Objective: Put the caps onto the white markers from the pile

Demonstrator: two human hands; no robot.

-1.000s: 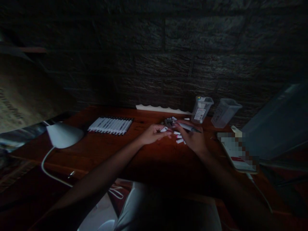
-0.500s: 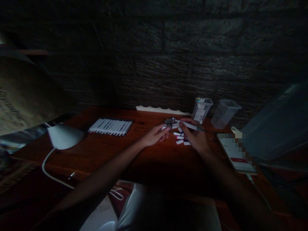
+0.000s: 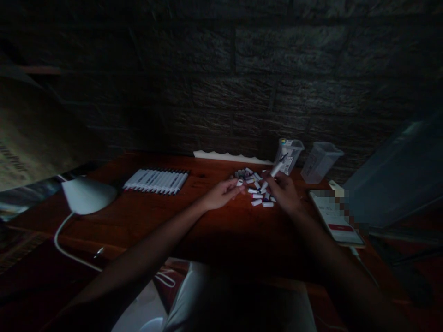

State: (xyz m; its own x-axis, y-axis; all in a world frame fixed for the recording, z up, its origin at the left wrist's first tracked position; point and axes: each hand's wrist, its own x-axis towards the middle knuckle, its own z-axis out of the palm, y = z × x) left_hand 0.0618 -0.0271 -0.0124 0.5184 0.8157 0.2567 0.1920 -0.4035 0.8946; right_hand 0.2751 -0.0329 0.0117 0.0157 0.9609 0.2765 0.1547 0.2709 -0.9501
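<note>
Left fingers pinch one cap, right fingers one marker; two clear containers stand near the surface's back edge, by the dark wall.

The brown bag is being cut off by the left edge. A small white piece is being partly covered by the left hand, and a marker by the right hand. The container's label is being partly hidden behind the marker. The flat device is being partly masked by coarse squares.
</note>
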